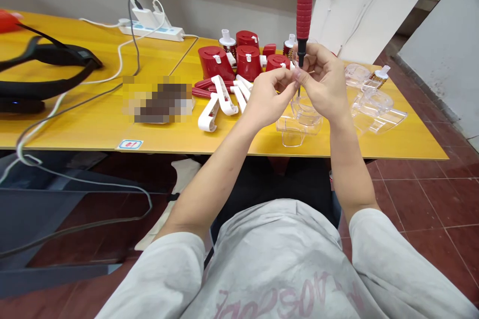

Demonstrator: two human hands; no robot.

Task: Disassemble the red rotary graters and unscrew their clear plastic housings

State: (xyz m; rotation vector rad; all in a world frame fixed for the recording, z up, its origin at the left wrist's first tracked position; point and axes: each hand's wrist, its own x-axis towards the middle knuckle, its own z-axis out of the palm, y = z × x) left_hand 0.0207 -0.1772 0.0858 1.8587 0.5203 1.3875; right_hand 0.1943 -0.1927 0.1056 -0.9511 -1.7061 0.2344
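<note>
My right hand (325, 79) is closed round a red-handled screwdriver (304, 10), held upright with its tip pointing down between my fingers. My left hand (267, 97) pinches something small at the tip of the screwdriver; I cannot make out what it is. Both hands hover over the front of a yellow table (93, 124). Just below them lies a clear plastic part (299, 122). Behind my hands stand several red plastic housings (247, 60), and white and red handles (220, 99) lie to their left.
More clear plastic shells (376, 107) lie at the right end of the table. A white power strip (151, 30) with cables sits at the back. A black headset (41, 72) rests at the left. A blurred patch (157, 99) covers something mid-table. Red floor tiles lie to the right.
</note>
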